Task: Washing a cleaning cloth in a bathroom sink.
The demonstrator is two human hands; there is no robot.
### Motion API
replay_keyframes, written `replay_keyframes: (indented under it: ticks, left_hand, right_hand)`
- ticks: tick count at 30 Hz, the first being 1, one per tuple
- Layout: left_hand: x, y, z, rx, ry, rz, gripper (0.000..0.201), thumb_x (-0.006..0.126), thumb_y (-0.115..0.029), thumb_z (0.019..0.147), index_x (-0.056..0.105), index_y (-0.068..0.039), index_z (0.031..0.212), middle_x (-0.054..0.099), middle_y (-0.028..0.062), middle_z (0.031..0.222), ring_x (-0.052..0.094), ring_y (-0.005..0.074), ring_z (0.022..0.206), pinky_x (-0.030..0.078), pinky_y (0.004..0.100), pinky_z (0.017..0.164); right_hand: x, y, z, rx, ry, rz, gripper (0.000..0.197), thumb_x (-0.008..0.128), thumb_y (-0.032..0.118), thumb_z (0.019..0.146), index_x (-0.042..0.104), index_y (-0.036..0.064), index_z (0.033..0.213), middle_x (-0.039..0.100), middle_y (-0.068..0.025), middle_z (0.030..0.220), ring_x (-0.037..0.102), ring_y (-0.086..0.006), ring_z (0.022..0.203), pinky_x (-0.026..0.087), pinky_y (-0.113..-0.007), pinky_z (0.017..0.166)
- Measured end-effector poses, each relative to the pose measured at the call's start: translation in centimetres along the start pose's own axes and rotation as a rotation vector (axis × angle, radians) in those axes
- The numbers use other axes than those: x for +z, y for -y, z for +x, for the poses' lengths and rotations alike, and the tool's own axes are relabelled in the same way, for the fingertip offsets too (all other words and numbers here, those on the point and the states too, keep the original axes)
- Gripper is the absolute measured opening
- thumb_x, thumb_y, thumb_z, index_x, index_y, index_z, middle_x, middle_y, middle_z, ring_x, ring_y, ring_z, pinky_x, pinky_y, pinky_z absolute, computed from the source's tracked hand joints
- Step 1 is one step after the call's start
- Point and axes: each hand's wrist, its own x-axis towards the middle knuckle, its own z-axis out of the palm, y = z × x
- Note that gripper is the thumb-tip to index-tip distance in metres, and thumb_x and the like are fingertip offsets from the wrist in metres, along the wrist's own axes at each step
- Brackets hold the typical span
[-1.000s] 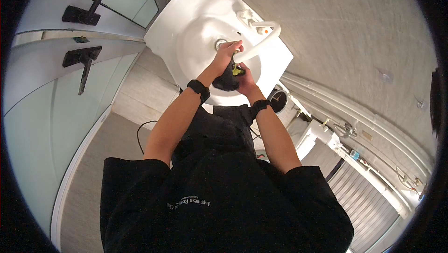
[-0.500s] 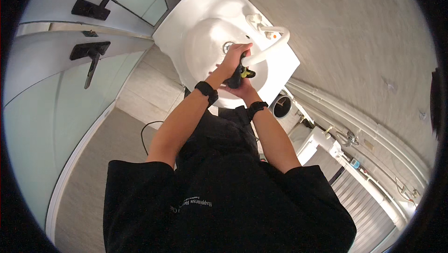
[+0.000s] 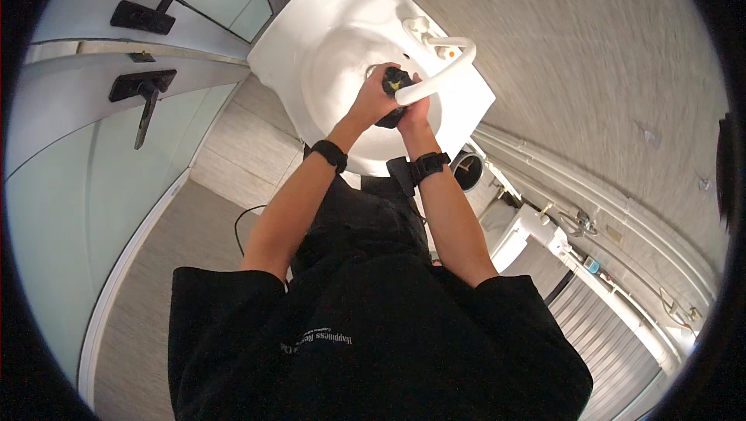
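Both hands are over the white washbasin (image 3: 273, 54), under the curved white tap (image 3: 458, 71). Between them is a black bundle with a yellow-green patch (image 3: 392, 119); its exact kind cannot be made out. My left hand (image 3: 368, 102) closes round its left side, fingers partly hidden behind it. From the right, my right hand (image 3: 416, 116) grips the same bundle, its thumb up beside the tap's spout. The spout covers part of the bundle. Whether water runs from it I cannot tell.
To the left, glass doors carry black handles (image 3: 142, 85). A round dark-mouthed bin or pipe (image 3: 467, 170) stands right of the basin. White pipes (image 3: 575, 176) run along the grey wall on the right. A black cable (image 3: 238, 227) lies on the floor.
The bundle has been turned and moved a little farther into the basin. My right hand has shifted from beneath it to its right side; my left hand has moved slightly left.
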Motion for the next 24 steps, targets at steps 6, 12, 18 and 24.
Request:
replay_keyframes:
  ticks: [6, 12, 18, 24]
  left_hand:
    - [-0.1, -2.4, 0.6, -0.111, -0.112, 0.034, 0.021, 0.073, -0.016, 0.07, 0.061, 0.002, 0.074, 0.061, 0.0136, 0.066, 0.062, 0.025, 0.063, 0.048, 0.0345, 0.063]
    - [-0.9, -4.2, 1.1, -0.147, -0.033, -0.045, 0.025, 0.072, -0.016, 0.068, 0.06, 0.002, 0.079, 0.063, 0.0165, 0.07, 0.061, 0.0302, 0.065, 0.047, 0.0363, 0.061]
    - [-0.5, -5.1, 0.4, 0.281, 0.045, 0.226, 0.033, 0.07, -0.033, 0.072, 0.063, -0.002, 0.082, 0.063, 0.0126, 0.076, 0.06, 0.0312, 0.068, 0.049, 0.0379, 0.063]
    - [0.3, -5.4, 0.5, 0.362, 0.095, 0.359, 0.031, 0.07, -0.034, 0.073, 0.065, -0.005, 0.082, 0.064, 0.0096, 0.086, 0.06, 0.0284, 0.084, 0.049, 0.0373, 0.069]
  right_hand:
    - [-0.1, -1.0, -0.4, -0.052, 0.044, -0.045, 0.032, 0.041, 0.032, 0.096, 0.054, 0.0045, 0.107, 0.061, -0.0084, 0.1, 0.06, -0.0213, 0.092, 0.049, -0.036, 0.084]
    - [0.2, 0.3, -2.5, 0.305, 0.108, 0.128, 0.05, 0.036, 0.046, 0.095, 0.044, 0.009, 0.127, 0.052, -0.0124, 0.123, 0.052, -0.0291, 0.113, 0.043, -0.051, 0.095]
    - [-0.3, 2.1, -3.7, 0.572, 0.305, -0.077, 0.07, 0.033, 0.064, 0.088, 0.035, 0.0143, 0.137, 0.043, -0.0121, 0.136, 0.045, -0.0337, 0.122, 0.038, -0.06, 0.095]
    - [-3.1, 1.0, -0.5, 0.568, 0.315, 0.127, 0.062, 0.034, 0.055, 0.091, 0.037, 0.0123, 0.136, 0.034, -0.0138, 0.143, 0.037, -0.0298, 0.129, 0.035, -0.05, 0.103]
